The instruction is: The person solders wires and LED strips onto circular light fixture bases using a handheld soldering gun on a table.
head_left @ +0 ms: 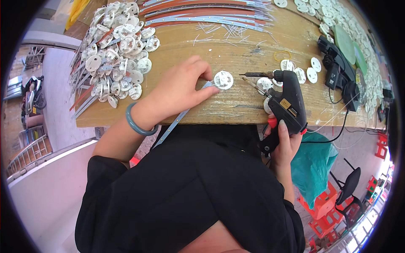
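Observation:
Just left of the table's middle, my left hand (183,86) pinches the edge of a white round plastic disc (223,80) with small fittings on its face. A pale LED strip (171,128) runs from the disc under this hand and over the table's front edge. My right hand (284,143) grips the handle of a black soldering gun (291,101) with a red trigger. Its thin tip points left toward the disc, a short gap away. A thin metal feed tube (253,85) sits below the tip. Several loose white discs (265,83) lie behind and beside the gun.
A heap of discs with strips attached (120,55) covers the table's left end. White and orange-brown LED strips (202,12) lie along the back, with cut wire bits (230,31) before them. At right are another black tool (337,63), many discs, and a hanging green bag (314,164).

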`<state>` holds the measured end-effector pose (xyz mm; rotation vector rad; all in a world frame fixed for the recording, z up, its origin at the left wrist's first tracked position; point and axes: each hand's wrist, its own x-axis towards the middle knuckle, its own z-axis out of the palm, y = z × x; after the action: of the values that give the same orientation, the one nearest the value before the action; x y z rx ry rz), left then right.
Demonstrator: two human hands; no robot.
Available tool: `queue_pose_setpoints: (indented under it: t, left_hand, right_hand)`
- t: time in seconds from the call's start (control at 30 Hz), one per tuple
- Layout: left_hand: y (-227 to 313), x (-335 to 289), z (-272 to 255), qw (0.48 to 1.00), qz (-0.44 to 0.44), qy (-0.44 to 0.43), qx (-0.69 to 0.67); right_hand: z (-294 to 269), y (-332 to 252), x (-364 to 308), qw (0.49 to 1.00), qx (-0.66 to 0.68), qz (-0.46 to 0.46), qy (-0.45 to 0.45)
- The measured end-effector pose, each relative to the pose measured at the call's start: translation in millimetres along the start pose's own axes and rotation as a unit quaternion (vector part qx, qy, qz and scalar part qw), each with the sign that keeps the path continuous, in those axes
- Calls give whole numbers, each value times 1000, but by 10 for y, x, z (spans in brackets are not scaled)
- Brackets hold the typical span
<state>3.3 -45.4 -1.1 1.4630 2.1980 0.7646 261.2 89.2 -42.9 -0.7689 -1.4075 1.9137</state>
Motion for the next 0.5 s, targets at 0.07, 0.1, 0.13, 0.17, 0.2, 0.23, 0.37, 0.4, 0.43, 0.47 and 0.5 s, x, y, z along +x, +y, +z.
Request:
queue_pose_setpoints:
  t: [0.07, 0.1, 0.13, 0.17, 0.2, 0.23, 0.37, 0.4, 0.43, 0.47, 0.5]
  left_hand:
    - [-11, -11, 51, 1000, 9, 19, -7]
    - [2, -14, 59, 999, -7, 27, -40]
    - [14, -17, 68, 996, -23, 35, -73]
    - [39, -19, 61, 996, -22, 35, -73]
    - [73, -18, 43, 991, -51, 34, -118]
    - [93, -16, 35, 983, -79, 32, -164]
    - [87, -11, 62, 975, -77, 28, -205]
    - [90, -6, 64, 976, -65, 32, -206]
    - [93, 1, 66, 977, -52, 35, -206]
    - [101, 14, 62, 977, -52, 35, -205]
    - [113, 36, 49, 982, -29, 33, -184]
  right_hand:
    - [19, -17, -9, 1000, -11, 2, 4]
    - [19, -14, -5, 1000, -11, 2, 4]
    - [19, -9, 5, 1000, -10, -2, 1]
    - [21, -10, 9, 1000, -8, -6, -3]
    - [24, -13, 5, 1000, -8, -6, -2]
    - [30, -18, -1, 1000, -5, -9, -1]
    - [54, -23, -13, 1000, 1, -10, 7]
    - [48, -17, -16, 1000, 2, -10, 8]
    - [38, -6, -18, 1000, 0, -3, 5]
    - [32, -1, -23, 1000, -2, 3, 1]
    - [35, 2, -29, 1000, -2, 4, 1]
